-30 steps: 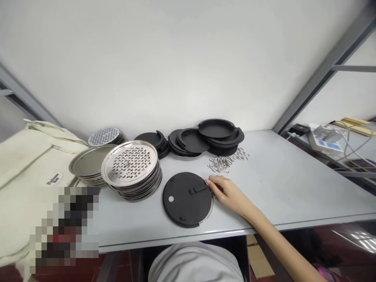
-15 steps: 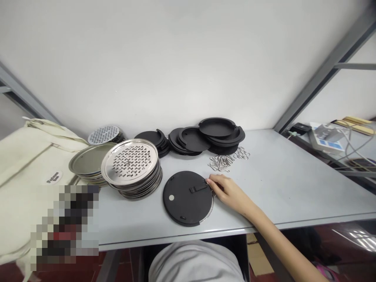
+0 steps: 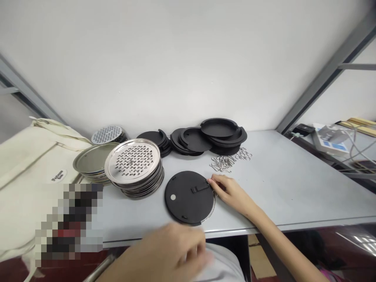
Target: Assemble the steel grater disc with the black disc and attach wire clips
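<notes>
A round black disc lies flat on the grey table, with a pale dot, a clip-like piece and a thin metal edge at its lower right. At its upper right edge my right hand pinches a small metal ring or hook, mostly hidden by the fingers. My left hand, blurred by motion, is over the table's front edge, below the disc and not touching it; whether it holds anything is unclear. Small metal hooks and rings lie behind the disc.
Stacked perforated metal discs and plain metal discs stand at left, with grey perforated discs behind. Black round trays line the wall. A cream bag lies at far left. Boxes and cables are at far right.
My left hand has come into view at the bottom, in front of the table. The view has shifted slightly; my right hand stays at the disc's edge.
</notes>
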